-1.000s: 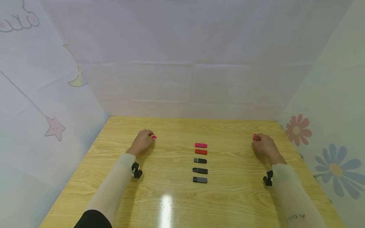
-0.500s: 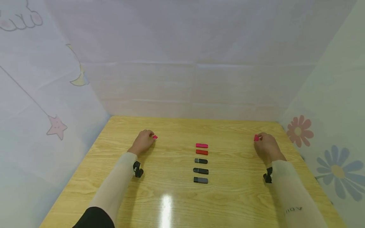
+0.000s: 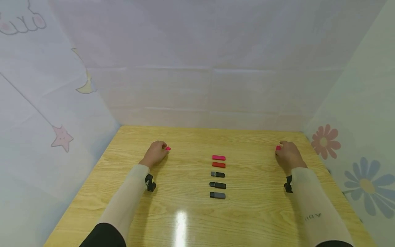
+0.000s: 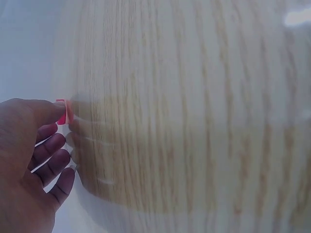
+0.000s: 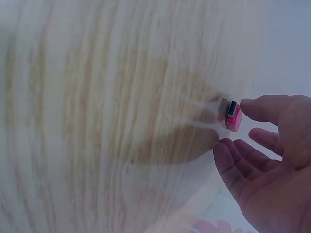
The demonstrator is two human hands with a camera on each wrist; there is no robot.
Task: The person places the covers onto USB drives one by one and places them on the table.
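Note:
In the left wrist view, my left hand (image 4: 29,150) has its thumb against a small pink piece (image 4: 61,112) at the far left of the table, index finger close by. What kind of piece it is, I cannot tell. At the right, my right hand (image 3: 289,154) surrounds a pink USB stick (image 5: 234,116) with its metal plug bare. The thumb tip is right beside the stick, while the other fingers stand apart from it. Between the hands, a column of USB sticks lies on the wood: pink (image 3: 218,157), red (image 3: 218,165), and several black or grey ones (image 3: 217,185).
The wooden table (image 3: 182,137) has a pale fabric backdrop (image 3: 160,85) behind it and printed sheets on both sides, with a flower (image 3: 367,185) at the right. A bright light reflection (image 3: 180,226) shows near the front.
My right hand's fingers have spread from the pink USB stick, and the right forearm has shifted slightly. My left hand keeps its place by the pink piece. The head view turned a little left.

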